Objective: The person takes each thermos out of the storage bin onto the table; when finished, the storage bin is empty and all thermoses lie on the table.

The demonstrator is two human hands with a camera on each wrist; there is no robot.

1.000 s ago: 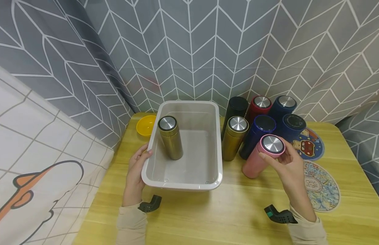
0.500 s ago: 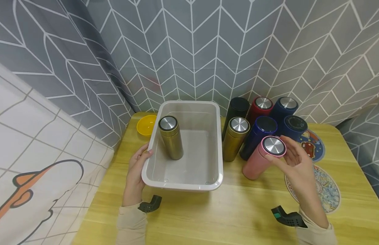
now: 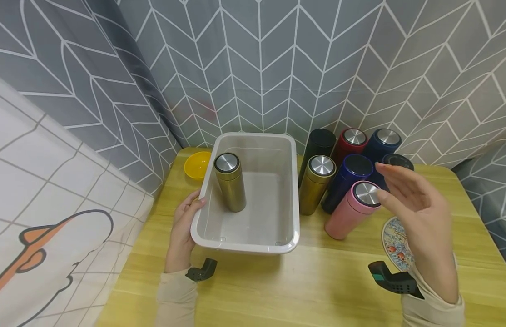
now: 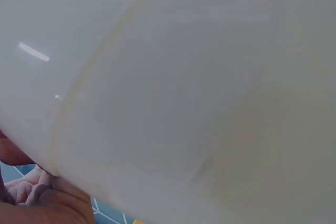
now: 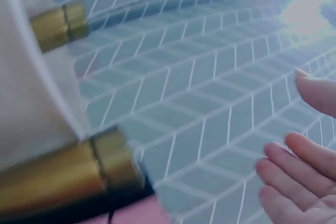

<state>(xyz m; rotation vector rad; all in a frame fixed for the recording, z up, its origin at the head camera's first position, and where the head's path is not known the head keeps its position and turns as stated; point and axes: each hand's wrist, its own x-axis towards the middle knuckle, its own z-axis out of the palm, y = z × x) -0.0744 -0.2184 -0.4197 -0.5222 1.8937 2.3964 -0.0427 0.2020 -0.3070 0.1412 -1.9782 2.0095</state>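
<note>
My left hand (image 3: 183, 231) grips the left side of a grey plastic tub (image 3: 245, 248), thumb over the rim; the left wrist view is mostly filled by the tub's pale wall (image 4: 157, 103). Inside the tub, toward its left, stands a gold thermos (image 3: 231, 190). My right hand (image 3: 429, 227) is held just right of a pink thermos (image 3: 346, 213), thumb and fingers spread apart and nothing held. That thermos stands on the table, right of the tub. In the right wrist view the loosely bent fingers (image 5: 289, 182) show with nothing between them.
Beside the tub stand a second gold thermos (image 3: 312, 193), a blue one (image 3: 344, 181), a black one (image 3: 320, 143), a red one (image 3: 351, 145) and navy ones (image 3: 381, 143) behind. A yellow bowl (image 3: 195, 167) lies left of the tub. A round patterned mat (image 3: 394, 243) lies right.
My right hand has let go of the pink thermos and moved right, its fingers spreading. The pink thermos stays in place. My left hand and the tub have not visibly moved.
</note>
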